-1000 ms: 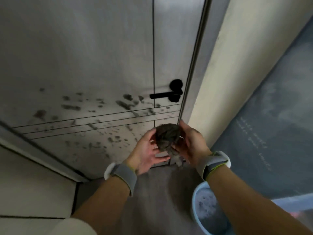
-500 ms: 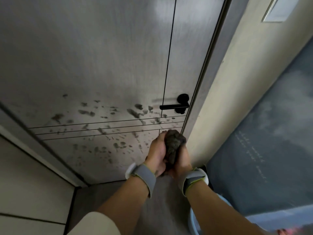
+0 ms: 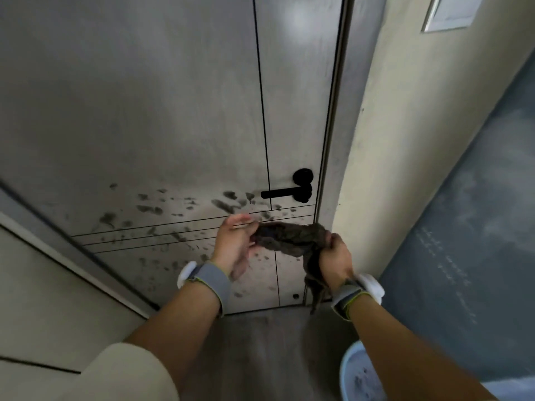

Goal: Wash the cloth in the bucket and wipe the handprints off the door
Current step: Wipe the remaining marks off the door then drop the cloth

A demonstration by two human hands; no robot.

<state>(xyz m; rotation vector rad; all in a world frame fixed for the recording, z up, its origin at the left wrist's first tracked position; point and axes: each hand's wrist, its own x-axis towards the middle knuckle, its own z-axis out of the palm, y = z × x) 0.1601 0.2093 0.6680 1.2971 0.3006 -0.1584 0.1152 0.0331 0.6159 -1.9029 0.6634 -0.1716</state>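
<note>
The dark grey wrung cloth [image 3: 285,238] is stretched between the two hands in front of the door. The right hand [image 3: 335,260] grips one end in a closed fist, and a tail of cloth hangs down below this wrist. The left hand [image 3: 234,244] holds the other end with curled fingers. The cloth looks twisted, wrinkled and damp. Behind it, the grey wooden door [image 3: 144,111] carries many dark handprints [image 3: 150,209] beside the black lever handle [image 3: 289,192]. The light blue plastic bucket [image 3: 351,369] stands on the floor low at the right, under the right forearm.
</note>
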